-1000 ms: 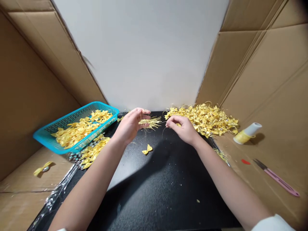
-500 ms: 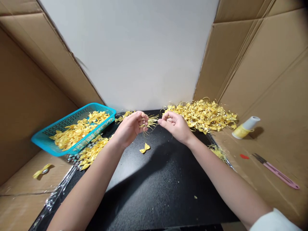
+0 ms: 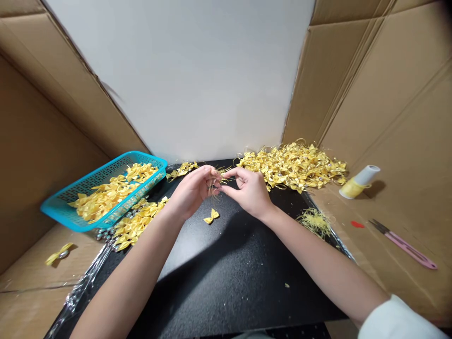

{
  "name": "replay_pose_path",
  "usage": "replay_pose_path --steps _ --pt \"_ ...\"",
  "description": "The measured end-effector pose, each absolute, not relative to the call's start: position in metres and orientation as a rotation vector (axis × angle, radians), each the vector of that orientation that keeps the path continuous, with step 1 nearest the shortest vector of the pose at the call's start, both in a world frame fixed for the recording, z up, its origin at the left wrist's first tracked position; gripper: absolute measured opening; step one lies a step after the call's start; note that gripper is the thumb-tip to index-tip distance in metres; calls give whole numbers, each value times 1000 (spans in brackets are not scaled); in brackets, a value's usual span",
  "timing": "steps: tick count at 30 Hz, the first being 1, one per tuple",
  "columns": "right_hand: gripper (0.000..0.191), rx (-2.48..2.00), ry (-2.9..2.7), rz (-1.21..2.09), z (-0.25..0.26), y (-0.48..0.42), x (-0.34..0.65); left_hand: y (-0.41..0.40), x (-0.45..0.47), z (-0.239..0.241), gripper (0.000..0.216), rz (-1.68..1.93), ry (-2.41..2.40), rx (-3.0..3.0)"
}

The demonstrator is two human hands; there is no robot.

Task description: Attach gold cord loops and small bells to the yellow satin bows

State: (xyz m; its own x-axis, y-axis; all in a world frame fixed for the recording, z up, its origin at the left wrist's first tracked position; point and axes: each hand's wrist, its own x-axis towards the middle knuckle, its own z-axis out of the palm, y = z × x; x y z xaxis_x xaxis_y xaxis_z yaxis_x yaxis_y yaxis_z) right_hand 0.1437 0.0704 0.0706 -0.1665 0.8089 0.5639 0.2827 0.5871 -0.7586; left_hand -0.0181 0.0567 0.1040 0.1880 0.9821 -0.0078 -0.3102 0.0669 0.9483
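- Blue basket (image 3: 92, 180) sits along black table's (image 3: 226, 273) left edge; bow pile (image 3: 137, 223) beside it.
- Table front-centre open; lone bow (image 3: 212, 216) just nearer than the hands.
- Bow heap (image 3: 293, 165) fills far right; clippings (image 3: 314, 222) by right edge.
- Left hand (image 3: 192, 188): fingers curled at gold strands (image 3: 223, 171); can't tell if gripping.
- Right hand (image 3: 252, 190): thumb and index at left fingertips; hold unclear.

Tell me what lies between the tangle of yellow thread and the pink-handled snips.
A small red piece lies on the cardboard between the tangle and the snips, close to the snips' tips but apart from both. The head view shows it.
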Motion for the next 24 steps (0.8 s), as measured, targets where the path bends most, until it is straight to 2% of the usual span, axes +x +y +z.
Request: replay_pose_path --steps 13,24 --pt "17 -914 -1758 429 62 70 141 59 -17 104 18 1158 820 970" --pt "25 -942 -1827 156 59 66 138 57 -13 102 16 1155 834 899"
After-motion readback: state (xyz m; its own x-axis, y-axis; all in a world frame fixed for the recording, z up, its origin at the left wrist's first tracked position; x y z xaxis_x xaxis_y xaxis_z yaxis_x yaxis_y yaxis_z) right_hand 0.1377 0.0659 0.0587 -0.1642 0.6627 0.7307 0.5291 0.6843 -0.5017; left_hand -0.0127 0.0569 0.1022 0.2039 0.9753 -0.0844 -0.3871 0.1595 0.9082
